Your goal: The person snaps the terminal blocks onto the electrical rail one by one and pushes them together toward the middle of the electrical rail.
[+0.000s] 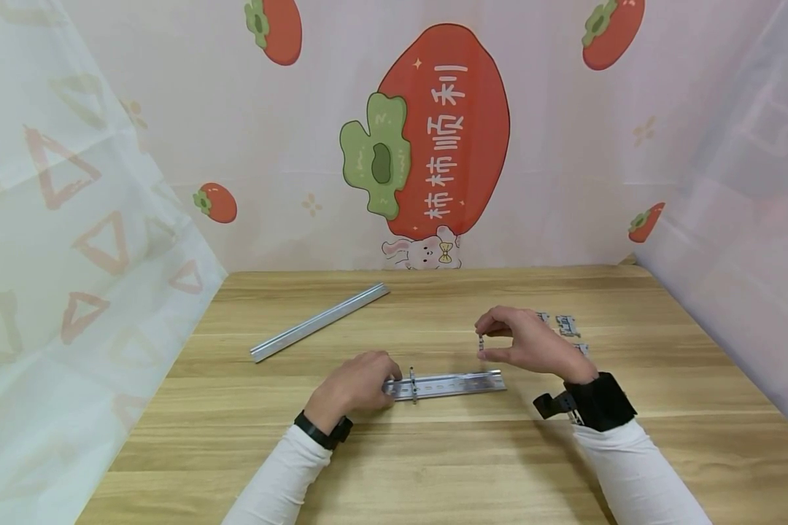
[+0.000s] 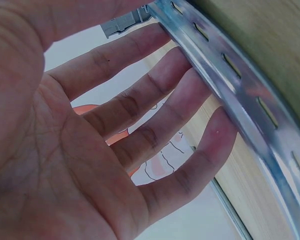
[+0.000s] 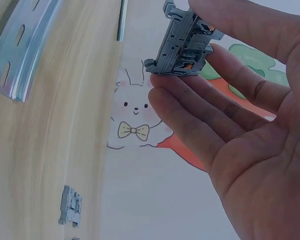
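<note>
A slotted metal DIN rail (image 1: 460, 384) lies on the wooden table in front of the person. The left hand (image 1: 362, 380) grips its left end; in the left wrist view the fingertips press along the rail's side edge. Just right of those fingers, a grey terminal block (image 1: 413, 386) sits crosswise on the rail. Raised over the rail's right end, the right hand (image 1: 528, 341) pinches a second terminal block (image 3: 182, 45) between thumb and fingers. The right wrist view shows this block's grey housing, with small orange parts inside.
Another DIN rail (image 1: 318, 323) lies diagonally at the back left of the table. Several loose terminal blocks (image 1: 567, 326) lie behind the right hand, partly hidden by it. A printed cloth (image 1: 269, 146) hangs along the table's back edge, with more sheeting on both sides.
</note>
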{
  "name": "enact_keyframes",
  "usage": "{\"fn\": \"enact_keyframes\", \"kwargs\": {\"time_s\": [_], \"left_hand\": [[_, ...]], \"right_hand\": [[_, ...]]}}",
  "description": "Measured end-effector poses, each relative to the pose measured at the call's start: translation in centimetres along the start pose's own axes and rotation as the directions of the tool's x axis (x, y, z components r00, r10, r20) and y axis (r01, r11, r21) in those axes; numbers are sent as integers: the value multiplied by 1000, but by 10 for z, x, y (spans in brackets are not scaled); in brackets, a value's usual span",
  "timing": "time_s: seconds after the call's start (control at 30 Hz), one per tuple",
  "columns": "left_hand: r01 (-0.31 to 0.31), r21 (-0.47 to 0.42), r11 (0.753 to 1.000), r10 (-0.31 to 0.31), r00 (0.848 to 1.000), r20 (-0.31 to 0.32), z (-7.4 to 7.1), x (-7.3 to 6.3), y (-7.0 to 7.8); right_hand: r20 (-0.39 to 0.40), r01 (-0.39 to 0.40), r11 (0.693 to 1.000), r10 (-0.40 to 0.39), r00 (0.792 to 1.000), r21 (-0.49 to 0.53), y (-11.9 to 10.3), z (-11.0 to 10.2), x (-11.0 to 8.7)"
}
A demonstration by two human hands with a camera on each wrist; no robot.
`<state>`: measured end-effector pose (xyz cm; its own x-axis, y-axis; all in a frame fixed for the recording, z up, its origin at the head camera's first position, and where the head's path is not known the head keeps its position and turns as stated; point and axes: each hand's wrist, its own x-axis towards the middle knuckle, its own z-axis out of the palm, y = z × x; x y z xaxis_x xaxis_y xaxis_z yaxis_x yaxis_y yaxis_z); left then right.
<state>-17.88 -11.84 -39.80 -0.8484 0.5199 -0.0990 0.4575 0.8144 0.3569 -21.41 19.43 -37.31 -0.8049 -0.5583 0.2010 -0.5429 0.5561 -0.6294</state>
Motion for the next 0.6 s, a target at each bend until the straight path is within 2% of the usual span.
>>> {"fn": "enact_keyframes", "kwargs": {"time_s": [0.6], "left_hand": [[-2, 3, 1000, 2, 1000, 2, 1, 1, -1]], "right_hand": [[46, 18, 984, -27, 999, 177, -9, 18, 8]]}}
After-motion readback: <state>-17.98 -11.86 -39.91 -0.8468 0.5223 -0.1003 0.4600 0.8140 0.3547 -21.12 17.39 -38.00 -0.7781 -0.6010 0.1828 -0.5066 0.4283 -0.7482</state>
